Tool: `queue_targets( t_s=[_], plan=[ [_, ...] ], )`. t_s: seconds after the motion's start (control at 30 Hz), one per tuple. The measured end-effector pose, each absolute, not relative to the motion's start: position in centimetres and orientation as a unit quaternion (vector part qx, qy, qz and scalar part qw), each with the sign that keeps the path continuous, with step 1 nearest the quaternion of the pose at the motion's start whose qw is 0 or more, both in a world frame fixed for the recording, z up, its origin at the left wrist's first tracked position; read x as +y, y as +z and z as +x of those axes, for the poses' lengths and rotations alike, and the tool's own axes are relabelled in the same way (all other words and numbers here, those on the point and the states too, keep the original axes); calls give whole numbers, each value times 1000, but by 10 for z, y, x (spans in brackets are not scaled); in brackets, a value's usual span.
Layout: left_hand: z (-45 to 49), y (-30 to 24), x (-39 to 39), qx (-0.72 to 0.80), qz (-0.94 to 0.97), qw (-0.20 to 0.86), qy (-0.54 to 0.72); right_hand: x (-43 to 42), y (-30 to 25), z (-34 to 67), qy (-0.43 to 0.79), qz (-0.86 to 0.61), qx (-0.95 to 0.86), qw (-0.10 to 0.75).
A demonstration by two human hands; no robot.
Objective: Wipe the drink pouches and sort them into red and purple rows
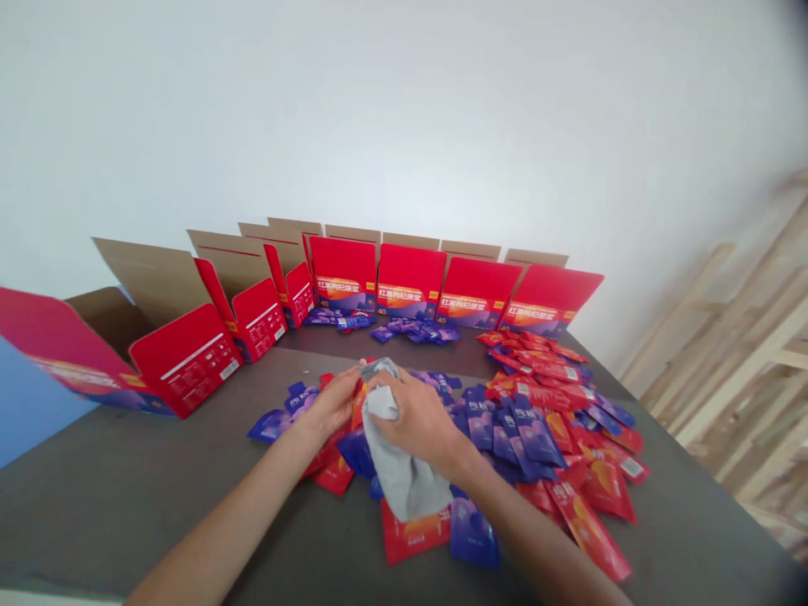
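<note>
My right hand (417,418) is closed round a grey cloth (397,471) that hangs down over a heap of red pouches (590,492) and purple pouches (534,433) on the dark table (126,488). My left hand (332,404) pinches the upper edge of the same cloth, fingers together, just left of the right hand. A red pouch shows between the two hands. Both hands sit above the middle of the heap.
A row of open red cardboard boxes (404,282) stands along the table's far edge, and more boxes (183,358) curve round at the left. Small piles of purple pouches (417,331) lie before the boxes. Wooden frames (745,370) stand at the right.
</note>
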State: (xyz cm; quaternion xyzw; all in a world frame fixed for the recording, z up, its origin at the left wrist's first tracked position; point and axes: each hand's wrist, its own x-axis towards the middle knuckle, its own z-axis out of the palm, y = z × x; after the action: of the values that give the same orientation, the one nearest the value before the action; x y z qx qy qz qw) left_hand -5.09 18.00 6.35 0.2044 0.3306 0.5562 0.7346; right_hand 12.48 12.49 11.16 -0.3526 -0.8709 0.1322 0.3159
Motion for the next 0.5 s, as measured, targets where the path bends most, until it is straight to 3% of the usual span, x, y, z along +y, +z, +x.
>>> queue_targets(
  t_s=[0.23,0.4,0.5],
  plan=[
    [-32,71,153,287,188,774,532,138,101,129,111,-427,-861,253],
    [-21,67,142,257,195,764,559,135,100,130,115,-394,-894,179],
    [-25,69,141,244,198,757,573,128,100,125,131,-359,-907,175]
  ],
)
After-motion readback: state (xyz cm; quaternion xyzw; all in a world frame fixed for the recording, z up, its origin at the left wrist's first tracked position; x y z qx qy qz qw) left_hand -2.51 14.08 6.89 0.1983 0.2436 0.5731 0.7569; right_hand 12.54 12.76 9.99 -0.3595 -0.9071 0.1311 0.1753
